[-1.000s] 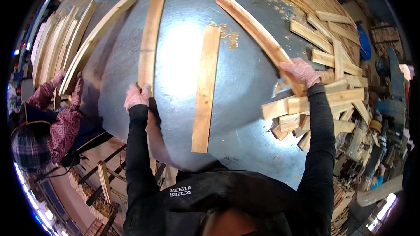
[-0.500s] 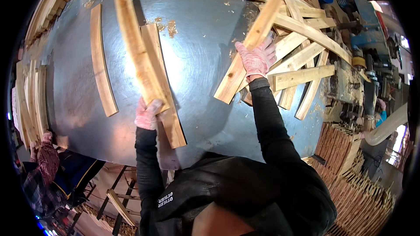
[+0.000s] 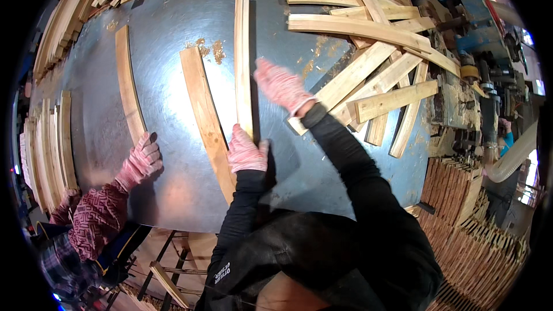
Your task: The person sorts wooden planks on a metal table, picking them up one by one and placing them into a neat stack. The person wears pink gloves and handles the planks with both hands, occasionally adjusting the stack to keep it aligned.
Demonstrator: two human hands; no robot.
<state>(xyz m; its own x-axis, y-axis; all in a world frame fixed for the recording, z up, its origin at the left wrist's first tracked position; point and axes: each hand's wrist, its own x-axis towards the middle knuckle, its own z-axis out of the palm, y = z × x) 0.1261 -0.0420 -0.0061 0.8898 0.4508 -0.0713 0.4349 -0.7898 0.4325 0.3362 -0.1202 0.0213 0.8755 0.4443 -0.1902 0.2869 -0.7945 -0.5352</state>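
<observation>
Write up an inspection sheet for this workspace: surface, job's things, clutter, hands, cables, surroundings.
Surface: shiny metal table with wood chips scattered on it.
Job's things: narrow timber, perhaps two pieces together; a flat board to its left; a second board farther left, a co-worker's gloved hand at its near end.
Clutter: loose pile of crossed boards on the table's right side.
Hands: left hand, gloved, grips the timber's near end; right hand, gloved and slightly blurred, holds nothing.
Cables: nothing seen; a ribbed hose at far right.
Surroundings: stacked wood at lower right; blue machinery at upper right.
</observation>
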